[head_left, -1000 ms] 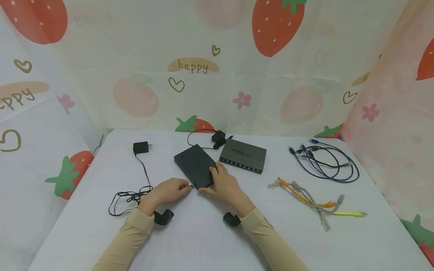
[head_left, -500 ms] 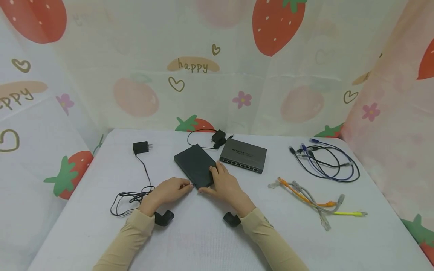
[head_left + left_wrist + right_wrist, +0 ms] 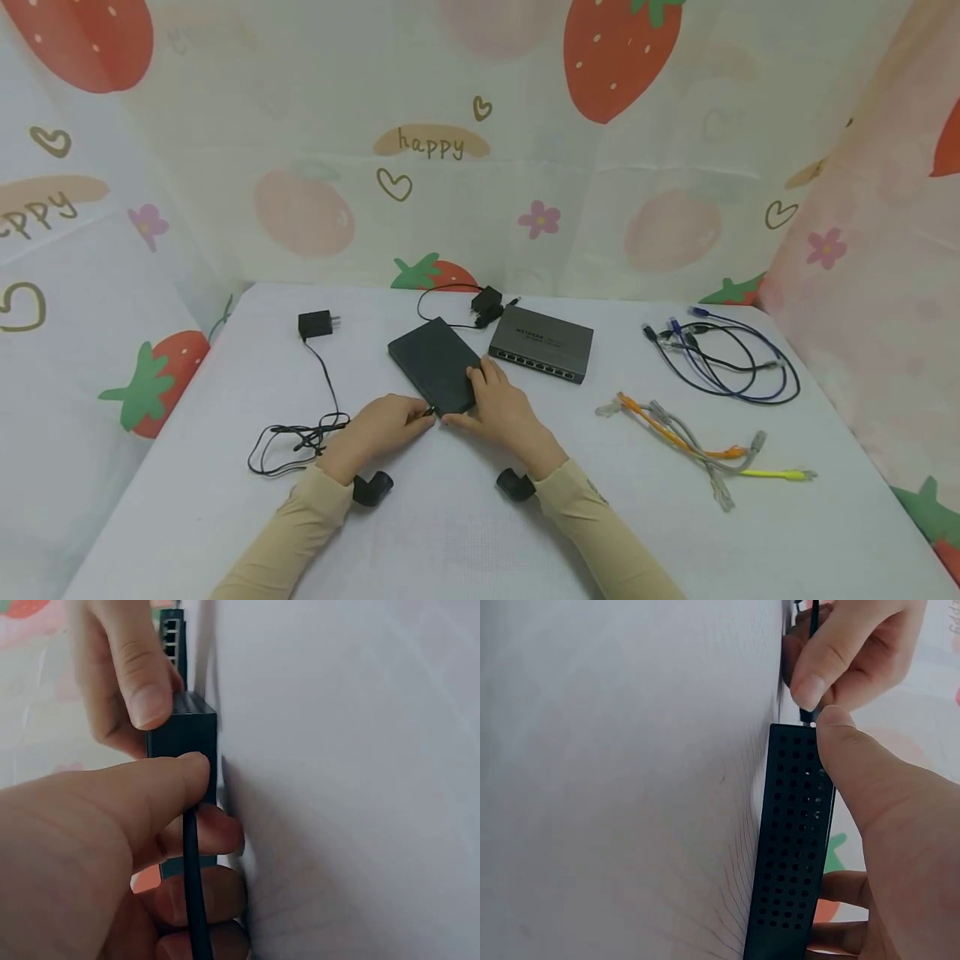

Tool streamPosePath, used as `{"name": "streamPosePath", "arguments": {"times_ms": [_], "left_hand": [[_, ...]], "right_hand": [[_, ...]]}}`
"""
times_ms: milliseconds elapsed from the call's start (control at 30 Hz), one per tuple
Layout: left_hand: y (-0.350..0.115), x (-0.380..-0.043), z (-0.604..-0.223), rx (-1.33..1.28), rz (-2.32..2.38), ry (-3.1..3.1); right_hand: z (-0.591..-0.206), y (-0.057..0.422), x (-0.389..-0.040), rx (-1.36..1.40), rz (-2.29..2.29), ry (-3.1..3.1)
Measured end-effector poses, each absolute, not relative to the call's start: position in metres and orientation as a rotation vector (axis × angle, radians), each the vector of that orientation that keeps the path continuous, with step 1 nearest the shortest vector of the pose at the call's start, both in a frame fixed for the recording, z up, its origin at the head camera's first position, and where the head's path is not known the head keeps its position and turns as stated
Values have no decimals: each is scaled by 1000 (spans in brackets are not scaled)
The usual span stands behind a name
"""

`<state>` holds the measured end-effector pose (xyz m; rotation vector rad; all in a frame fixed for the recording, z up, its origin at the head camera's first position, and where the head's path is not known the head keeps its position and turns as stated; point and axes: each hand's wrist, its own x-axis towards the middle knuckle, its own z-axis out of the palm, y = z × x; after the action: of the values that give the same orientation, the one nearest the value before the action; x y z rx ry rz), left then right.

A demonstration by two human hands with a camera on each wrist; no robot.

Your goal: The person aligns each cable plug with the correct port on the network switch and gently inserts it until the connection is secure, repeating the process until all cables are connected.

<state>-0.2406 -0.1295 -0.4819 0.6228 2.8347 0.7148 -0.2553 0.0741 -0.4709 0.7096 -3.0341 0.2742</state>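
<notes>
My left hand (image 3: 382,427) pinches the black power plug (image 3: 806,715) of a thin cable (image 3: 194,885) at the near edge of a flat black network switch (image 3: 429,360). In the right wrist view the plug meets the switch's corner, with a sliver of metal showing between them. How deep it sits cannot be told. My right hand (image 3: 506,415) holds the switch, thumb at the near corner and fingers along the right side. The switch's vented side faces the right wrist camera. From the left hand the cable runs through a loose coil (image 3: 300,437) to a black power adapter (image 3: 315,323).
A grey Netgear switch (image 3: 542,343) lies just right of the black one. Behind them sits another power adapter (image 3: 487,302) with its cable. Dark blue and black network cables (image 3: 723,367) lie far right, and orange, grey and yellow ones (image 3: 697,446) nearer.
The left hand has shifted slightly right with the plug, closer to the switch, and the cable coil has slid a little right with it. The right hand keeps its hold.
</notes>
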Motion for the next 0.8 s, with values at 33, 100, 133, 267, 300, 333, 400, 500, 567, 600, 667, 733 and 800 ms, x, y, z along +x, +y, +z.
{"name": "streamPosePath", "arguments": {"times_ms": [33, 100, 133, 267, 300, 333, 400, 500, 567, 600, 667, 733, 800], "left_hand": [[-129, -240, -482, 628, 691, 2846], [-129, -240, -483, 620, 669, 2857], [-129, -240, -483, 621, 658, 2864], [-130, -240, -485, 636, 630, 2879], [-131, -240, -486, 649, 627, 2884], [-131, -240, -486, 659, 626, 2888], [-131, -240, -487, 678, 631, 2891], [-130, -240, -488, 711, 639, 2889], [-130, -240, -488, 720, 639, 2890], [-130, -240, -488, 717, 637, 2890], [-130, -241, -488, 709, 637, 2892], [-129, -241, -489, 699, 637, 2895], [-128, -241, -489, 689, 635, 2895]], "right_hand": [[-471, 74, -255, 711, 277, -3034], [-471, 74, -255, 717, 286, -3029], [-471, 74, -255, 720, 285, -3028], [-472, 74, -254, 722, 289, -3027], [-473, 74, -255, 722, 290, -3025], [-473, 74, -255, 717, 291, -3030], [-474, 74, -255, 711, 294, -3033], [-475, 74, -256, 701, 293, -3041], [-475, 74, -256, 699, 294, -3044], [-475, 74, -256, 702, 296, -3044], [-474, 74, -255, 714, 299, -3035], [-473, 74, -255, 733, 310, -3025], [-472, 75, -255, 752, 323, -3017]]}}
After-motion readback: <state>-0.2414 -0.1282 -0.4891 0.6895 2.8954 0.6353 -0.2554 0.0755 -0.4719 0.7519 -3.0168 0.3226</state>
